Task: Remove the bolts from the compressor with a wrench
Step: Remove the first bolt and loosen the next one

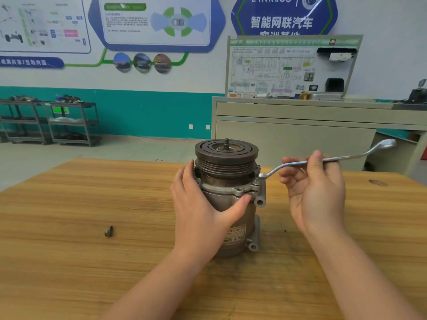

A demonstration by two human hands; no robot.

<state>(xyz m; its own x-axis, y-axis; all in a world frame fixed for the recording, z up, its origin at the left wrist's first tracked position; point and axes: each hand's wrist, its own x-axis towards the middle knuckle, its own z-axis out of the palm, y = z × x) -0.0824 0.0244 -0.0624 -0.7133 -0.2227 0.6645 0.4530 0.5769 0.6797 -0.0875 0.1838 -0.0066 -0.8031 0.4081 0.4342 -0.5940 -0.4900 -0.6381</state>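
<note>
Wood-grain tabletop point(69, 262) lies nearest, running under both forearms and carrying everything in reach. Beyond the hands, past its far edge, a grey cabinet point(293, 135) stands with a wiring-diagram board point(288, 68) on top, and dark metal shelving carts point(50, 121) stand against the teal-banded wall far off to the left of the left hand.

Between the two hands the compressor point(227, 192) stands upright on the tabletop, its grooved dark pulley point(226, 155) on top and a label low on its body. The left hand point(201, 209) wraps the compressor's left side, fingers curled behind the flange and thumb pressed across the front just under it.

On the other side the right hand point(314, 192) holds the wrench point(323, 161) by the middle of its shank, thumb over it and fingers curled beneath. The wrench's near end sits on a bolt point(261, 176) at the flange's right edge, just left of the right hand; its far ring end points up and away to the right.

One loose bolt point(108, 231) lies on the tabletop well left of the left hand.
</note>
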